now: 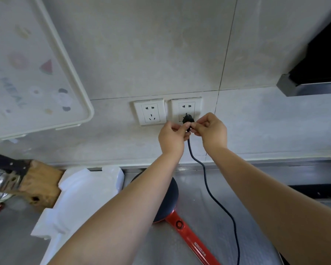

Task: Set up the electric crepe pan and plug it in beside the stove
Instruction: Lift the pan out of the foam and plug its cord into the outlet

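A black plug (187, 119) sits at the lower holes of the right wall socket (186, 108); whether it is fully in I cannot tell. My left hand (172, 137) and my right hand (211, 131) pinch the plug from either side. Its dark cord (208, 190) hangs down and runs across the steel counter (208, 188). The crepe pan (172, 196), dark with a red handle (189, 238), lies on the counter below, half hidden by my left forearm.
A second socket (150, 112) is free to the left. A white foam packing piece (80, 199) and a wooden knife block (38, 186) lie at the left. A patterned plastic board (27, 73) hangs upper left; the range hood (313, 81) juts out at the right.
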